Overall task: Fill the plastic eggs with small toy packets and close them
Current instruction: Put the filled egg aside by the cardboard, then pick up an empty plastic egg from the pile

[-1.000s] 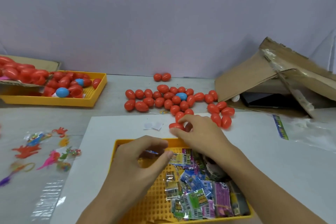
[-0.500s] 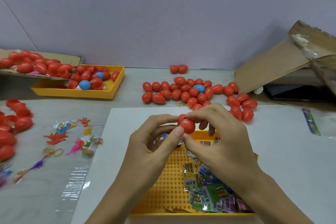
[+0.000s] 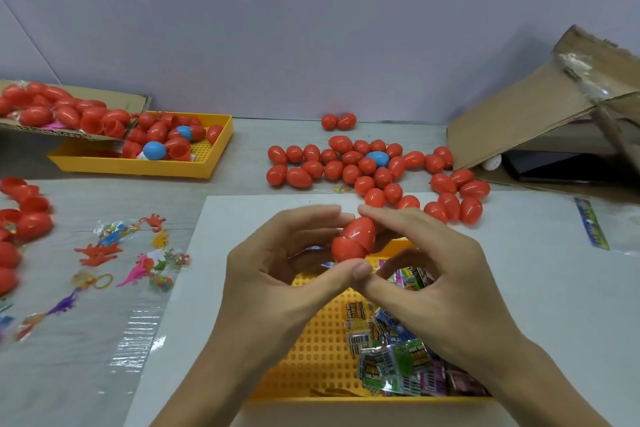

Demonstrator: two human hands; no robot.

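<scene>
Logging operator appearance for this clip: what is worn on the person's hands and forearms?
Nothing visible. The left hand and right hand are bare: no gloves, rings, watch or bands. Both forearms are uncovered down to the bottom frame edge, with no sleeves in view.

My left hand (image 3: 277,274) is bare; no glove, no ring, no bracelet on it; my right hand (image 3: 440,284) is bare as well, with no ring and no watch at the wrist; both forearms run uncovered down to the bottom edge of the view, so no sleeve or cuff shows anywhere on them; my fingers are slender and my nails are cut short and left plain, without polish; the nail of my left thumb (image 3: 362,270) shows most clearly, pale and rounded; no marks, plasters or tattoos show on either hand.
</scene>
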